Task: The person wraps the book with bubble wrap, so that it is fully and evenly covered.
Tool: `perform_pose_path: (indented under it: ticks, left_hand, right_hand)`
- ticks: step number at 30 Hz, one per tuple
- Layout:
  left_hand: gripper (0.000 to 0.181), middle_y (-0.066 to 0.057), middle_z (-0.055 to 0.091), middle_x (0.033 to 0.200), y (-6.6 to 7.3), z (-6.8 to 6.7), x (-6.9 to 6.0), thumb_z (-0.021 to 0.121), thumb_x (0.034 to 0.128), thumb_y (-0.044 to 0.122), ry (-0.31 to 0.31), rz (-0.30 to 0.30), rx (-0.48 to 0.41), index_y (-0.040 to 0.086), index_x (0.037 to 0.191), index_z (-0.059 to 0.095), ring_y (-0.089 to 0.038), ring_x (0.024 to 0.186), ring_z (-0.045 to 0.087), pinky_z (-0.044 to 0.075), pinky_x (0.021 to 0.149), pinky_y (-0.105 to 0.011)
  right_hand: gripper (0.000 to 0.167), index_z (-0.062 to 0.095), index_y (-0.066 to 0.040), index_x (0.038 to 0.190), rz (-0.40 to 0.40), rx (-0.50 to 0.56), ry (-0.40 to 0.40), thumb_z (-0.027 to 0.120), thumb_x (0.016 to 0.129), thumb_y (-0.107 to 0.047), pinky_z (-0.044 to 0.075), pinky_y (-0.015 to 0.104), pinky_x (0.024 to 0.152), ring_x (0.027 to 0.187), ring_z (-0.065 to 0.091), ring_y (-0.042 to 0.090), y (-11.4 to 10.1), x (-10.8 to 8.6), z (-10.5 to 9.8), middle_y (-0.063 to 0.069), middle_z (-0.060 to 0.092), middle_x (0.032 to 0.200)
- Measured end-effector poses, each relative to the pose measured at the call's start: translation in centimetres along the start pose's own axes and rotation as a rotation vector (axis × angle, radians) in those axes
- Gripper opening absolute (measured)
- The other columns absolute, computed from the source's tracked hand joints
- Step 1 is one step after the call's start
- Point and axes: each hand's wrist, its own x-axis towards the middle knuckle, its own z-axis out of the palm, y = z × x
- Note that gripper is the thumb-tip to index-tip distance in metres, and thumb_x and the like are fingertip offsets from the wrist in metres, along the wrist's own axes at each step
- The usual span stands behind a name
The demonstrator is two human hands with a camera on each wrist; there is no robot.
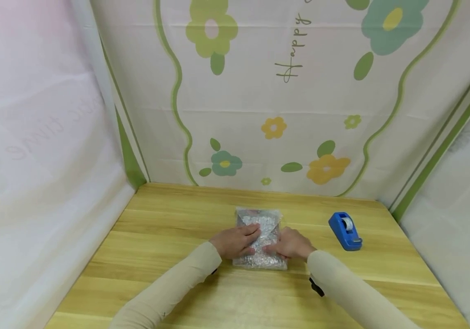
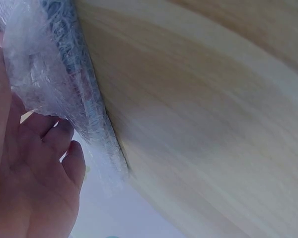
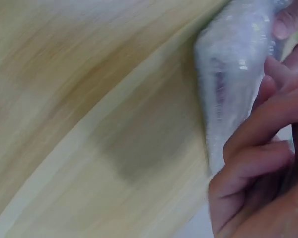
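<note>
A flat rectangular package in clear bubble wrap [image 1: 259, 261] lies on the wooden table in front of me. Something dark and grey shows through the wrap. My left hand [image 1: 235, 241] rests on the package's left side, its fingers reaching over the top. In the left wrist view, loose wrap [image 2: 32, 64] bulges beside the palm. At the right edge, my right hand [image 1: 291, 243] holds the package, thumb on top and fingers curled at the side. The right wrist view shows those curled fingers [image 3: 260, 116] against the wrap [image 3: 233, 64]; their exact contact is partly hidden.
A blue tape dispenser [image 1: 345, 232] with a roll of tape stands on the table [image 1: 169, 219] to the right of the package. A flower-printed cloth [image 1: 243, 91] hangs behind the table, and pale cloths close off both sides.
</note>
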Motion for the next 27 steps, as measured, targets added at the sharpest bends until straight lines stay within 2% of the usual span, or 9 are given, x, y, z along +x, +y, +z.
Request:
perform_pose_path:
  ticks: [3,6,9,11,13,17,21,23,27]
  left_hand:
    - [0.067,-0.011,0.032,0.174,0.1,0.0,0.0,0.047,0.112,0.045,-0.004,0.005,0.0,0.008,0.166,0.033,-0.025,0.161,0.034,0.034,0.13,-0.036]
    - [0.068,-0.011,0.032,0.174,0.1,0.0,0.1,0.047,0.1119,0.046,-0.004,0.006,0.01,0.007,0.166,0.034,-0.025,0.161,0.034,0.035,0.129,-0.035]
    - [0.068,-0.011,0.03,0.175,0.1,-0.1,0.1,0.046,0.112,0.046,-0.014,0.001,0.008,0.007,0.166,0.032,-0.024,0.161,0.033,0.034,0.13,-0.036]
    - [0.068,-0.01,0.03,0.175,0.1,0.0,0.1,0.047,0.1117,0.046,-0.013,-0.003,0.01,0.008,0.166,0.033,-0.024,0.161,0.033,0.035,0.129,-0.035]
    - [0.068,-0.01,0.029,0.175,0.1,0.0,0.1,0.045,0.1121,0.046,-0.019,-0.007,-0.005,0.008,0.167,0.031,-0.024,0.162,0.032,0.034,0.13,-0.036]
    - [0.068,-0.01,0.028,0.175,0.0,0.2,0.2,0.044,0.1125,0.046,-0.014,-0.003,-0.006,0.008,0.167,0.031,-0.024,0.161,0.032,0.035,0.13,-0.036]
    - [0.068,-0.01,0.028,0.176,0.1,0.3,0.2,0.044,0.1125,0.046,-0.013,-0.001,-0.002,0.009,0.167,0.03,-0.024,0.161,0.032,0.035,0.13,-0.036]
    - [0.068,-0.009,0.027,0.176,0.1,0.3,0.2,0.044,0.1125,0.046,-0.015,-0.004,-0.006,0.009,0.168,0.03,-0.024,0.162,0.031,0.034,0.13,-0.036]
    - [0.069,-0.009,0.027,0.176,-0.1,0.3,0.2,0.044,0.1123,0.046,-0.016,-0.007,-0.003,0.009,0.168,0.029,-0.024,0.162,0.031,0.034,0.13,-0.037]
  right_hand:
    - [0.056,0.057,-0.019,0.05,-0.017,-0.053,0.017,0.088,0.082,-0.053,0.029,0.025,0.041,0.041,0.04,0.009,0.4,0.3,-0.2,-0.007,0.05,0.043]
    - [0.051,0.056,-0.017,0.056,-0.102,-0.039,0.04,0.089,0.085,-0.043,0.031,0.026,0.042,0.044,0.039,0.01,0.5,0.6,-1.0,-0.007,0.047,0.049]
    - [0.032,0.064,-0.014,0.071,-0.237,0.0,0.092,0.083,0.093,-0.028,0.042,0.028,0.049,0.053,0.049,0.01,0.4,1.3,-1.9,-0.005,0.057,0.062]
    - [0.015,0.072,-0.011,0.087,-0.313,0.017,0.124,0.075,0.098,-0.019,0.05,0.028,0.058,0.063,0.058,0.011,0.4,2.0,-2.2,-0.003,0.066,0.074]
    - [0.011,0.076,-0.007,0.102,-0.352,0.015,0.136,0.069,0.102,-0.015,0.055,0.03,0.067,0.073,0.062,0.011,0.4,2.8,-2.3,0.0,0.071,0.087]
    - [0.022,0.077,-0.004,0.117,-0.361,-0.026,0.13,0.058,0.106,-0.009,0.059,0.037,0.08,0.091,0.066,0.015,0.8,4.2,-1.5,0.007,0.074,0.108]
    - [0.026,0.077,-0.007,0.119,-0.335,-0.037,0.147,0.054,0.107,-0.008,0.059,0.046,0.093,0.109,0.068,0.023,1.0,5.0,-0.7,0.01,0.074,0.122]
    - [0.026,0.078,-0.01,0.118,-0.321,-0.028,0.154,0.054,0.108,-0.009,0.058,0.046,0.094,0.109,0.068,0.023,0.9,5.1,-0.5,0.01,0.073,0.125]
    - [0.027,0.078,-0.013,0.115,-0.314,-0.014,0.158,0.053,0.109,-0.009,0.056,0.041,0.087,0.099,0.064,0.017,0.8,5.3,-0.3,0.009,0.072,0.124]
